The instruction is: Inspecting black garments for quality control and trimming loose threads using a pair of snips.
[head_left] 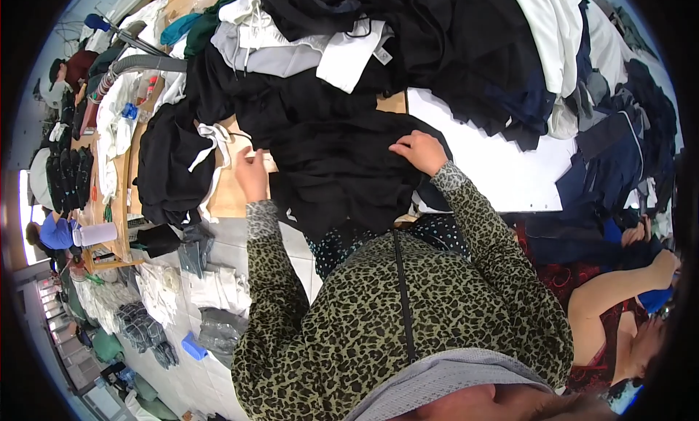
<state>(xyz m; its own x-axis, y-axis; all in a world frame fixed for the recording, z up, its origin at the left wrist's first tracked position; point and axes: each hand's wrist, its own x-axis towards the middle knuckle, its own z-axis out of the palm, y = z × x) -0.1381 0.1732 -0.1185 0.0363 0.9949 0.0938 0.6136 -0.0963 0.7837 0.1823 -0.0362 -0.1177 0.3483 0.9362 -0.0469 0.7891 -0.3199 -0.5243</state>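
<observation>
A black garment (342, 166) lies gathered in soft folds before me, its near edge hanging over the table edge toward my lap. Beside its left edge is my left hand (253, 177), thumb and fingers apart with nothing visible between them. My right hand (422, 151) rests on the garment's upper right part, its fingers bent and pinched at the black cloth. The fingertips there are partly hidden. What the garment is exactly, its folds do not show.
Piled clothes (451, 42), mostly black, cover the table's far side. A black bundle (171, 162) with white ties lies at left. A white sheet (502, 155) is at right, near dark blue cloth (611, 151). Wrapped bundles (218, 286) sit on the floor. A co-worker's arm (619, 290) is close right.
</observation>
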